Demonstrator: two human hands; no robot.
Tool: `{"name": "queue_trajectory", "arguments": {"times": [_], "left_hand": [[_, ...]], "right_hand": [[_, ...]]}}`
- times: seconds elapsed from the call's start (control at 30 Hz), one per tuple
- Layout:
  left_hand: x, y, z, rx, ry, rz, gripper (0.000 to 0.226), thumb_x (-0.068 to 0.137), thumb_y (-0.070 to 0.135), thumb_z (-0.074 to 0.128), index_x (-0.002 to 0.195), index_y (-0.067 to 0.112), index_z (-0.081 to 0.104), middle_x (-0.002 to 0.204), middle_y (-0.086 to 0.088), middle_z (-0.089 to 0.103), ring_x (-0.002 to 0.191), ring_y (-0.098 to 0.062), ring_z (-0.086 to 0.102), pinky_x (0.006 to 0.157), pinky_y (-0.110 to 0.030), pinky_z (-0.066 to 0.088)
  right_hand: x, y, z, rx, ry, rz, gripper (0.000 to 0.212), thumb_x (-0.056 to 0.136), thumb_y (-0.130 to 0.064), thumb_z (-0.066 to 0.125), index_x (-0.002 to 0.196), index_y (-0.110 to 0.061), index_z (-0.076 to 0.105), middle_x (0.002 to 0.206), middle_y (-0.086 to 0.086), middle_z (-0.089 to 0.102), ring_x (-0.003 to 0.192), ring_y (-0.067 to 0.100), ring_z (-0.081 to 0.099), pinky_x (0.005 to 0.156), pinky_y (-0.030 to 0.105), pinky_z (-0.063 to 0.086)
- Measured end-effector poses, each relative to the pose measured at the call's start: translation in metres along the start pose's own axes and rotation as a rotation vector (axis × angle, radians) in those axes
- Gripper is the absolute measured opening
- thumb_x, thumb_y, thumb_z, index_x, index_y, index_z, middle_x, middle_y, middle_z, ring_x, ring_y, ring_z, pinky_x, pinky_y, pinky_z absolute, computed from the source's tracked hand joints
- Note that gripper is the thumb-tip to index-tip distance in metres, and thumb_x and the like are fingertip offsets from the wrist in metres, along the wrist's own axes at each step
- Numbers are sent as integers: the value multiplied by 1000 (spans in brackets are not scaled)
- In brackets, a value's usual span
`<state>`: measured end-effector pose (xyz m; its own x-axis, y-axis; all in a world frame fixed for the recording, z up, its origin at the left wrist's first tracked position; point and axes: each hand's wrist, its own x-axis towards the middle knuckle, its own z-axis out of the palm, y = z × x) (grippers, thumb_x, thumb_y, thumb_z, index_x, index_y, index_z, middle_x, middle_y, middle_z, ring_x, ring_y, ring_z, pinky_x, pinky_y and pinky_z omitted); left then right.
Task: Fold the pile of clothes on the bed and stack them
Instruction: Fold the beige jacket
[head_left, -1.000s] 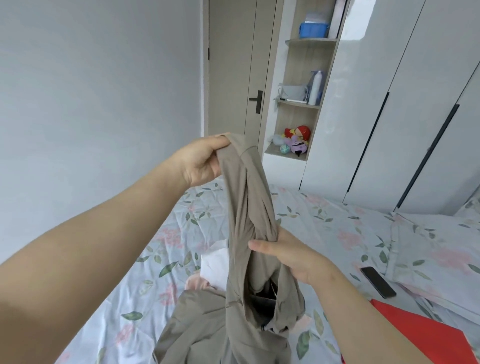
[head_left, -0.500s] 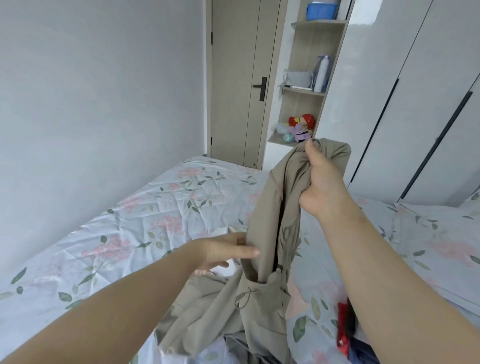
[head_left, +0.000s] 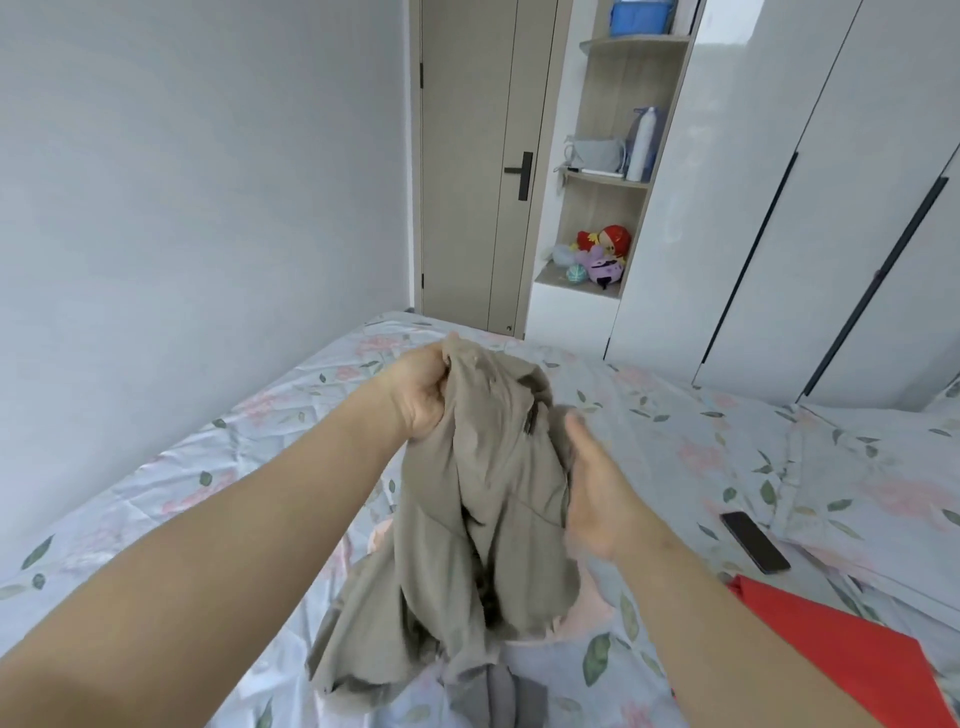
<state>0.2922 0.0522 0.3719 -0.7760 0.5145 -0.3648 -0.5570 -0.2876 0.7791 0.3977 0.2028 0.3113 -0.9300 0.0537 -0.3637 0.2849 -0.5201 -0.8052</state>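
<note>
Left hand (head_left: 423, 395) gripping top of beige garment (head_left: 478, 519); right hand (head_left: 597, 488) spread flat against its right side, blurred; bed (head_left: 675, 441) beneath

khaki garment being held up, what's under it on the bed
Under the khaki garment, a pale pink garment and a grey garment peek out on the floral sheet. How far they reach beneath, and anything else there, is covered.

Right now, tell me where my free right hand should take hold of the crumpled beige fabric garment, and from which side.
Likely best: pinch the top edge of the crumpled beige fabric garment just right of the left hand, coming in from the right. It hangs bunched from that one grip, and the open right hand is beside that flank.
</note>
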Motion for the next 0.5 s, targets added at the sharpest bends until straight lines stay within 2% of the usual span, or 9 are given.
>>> {"name": "queue_trajectory", "arguments": {"times": [0.07,0.13,0.17,0.23,0.27,0.3,0.33,0.43,0.5], "left_hand": [[4,10,-2,-113,16,61,60,102,35,37,69,-4,68,66,-17,68,54,-24,68,49,-34,56],[3,9,-8,-76,3,173,61,100,48,33,76,4,69,66,-9,69,57,-15,68,49,-25,56],[0,3,-13,40,2,213,54,98,49,36,87,8,69,76,-5,72,67,-12,70,55,-22,55],[-6,-12,-25,450,-49,150,31,93,33,56,119,16,58,109,0,68,101,-14,66,75,-28,55],[-9,-19,-31,657,-75,62,44,88,19,66,129,20,49,120,1,62,110,-18,61,83,-34,54],[-8,-24,-39,822,-71,-24,54,83,7,69,130,22,47,121,1,59,110,-20,59,88,-39,52],[-9,-27,-42,914,-39,-61,52,82,1,70,125,21,51,115,-1,61,105,-21,60,91,-41,51],[-11,-17,-50,906,73,62,26,82,-2,68,100,16,65,100,-10,66,93,-24,62,96,-45,49],[-15,-4,-56,888,92,166,23,80,-1,70,101,8,67,105,-16,67,94,-25,63,96,-43,50]], "right_hand": [[-1,17,0,-142,-73,99,37,79,-38,62,109,-15,68,105,8,72,97,21,67,89,39,50],[4,17,1,-176,-62,65,34,84,-18,63,117,-7,64,100,8,73,89,20,69,83,34,53],[7,12,4,-134,-41,4,30,87,-12,61,117,-6,63,96,7,74,85,19,70,79,33,55],[13,-4,11,-5,-24,-124,21,91,-10,57,111,-10,63,93,6,74,82,18,71,74,34,58],[15,-12,14,36,-29,-179,18,92,-11,55,109,-11,64,94,6,74,83,18,71,73,35,58],[16,-19,17,44,-31,-214,17,93,-12,54,107,-12,64,95,6,74,84,18,71,75,36,57],[18,-23,17,30,-25,-232,17,94,-13,54,107,-12,64,96,6,74,88,18,70,79,36,55],[21,-28,8,-104,9,-195,31,94,-23,55,123,-14,59,115,6,68,108,20,64,99,41,46],[22,-28,1,-266,55,-139,41,94,-34,55,133,-21,52,127,1,62,116,19,58,107,42,39]]}}
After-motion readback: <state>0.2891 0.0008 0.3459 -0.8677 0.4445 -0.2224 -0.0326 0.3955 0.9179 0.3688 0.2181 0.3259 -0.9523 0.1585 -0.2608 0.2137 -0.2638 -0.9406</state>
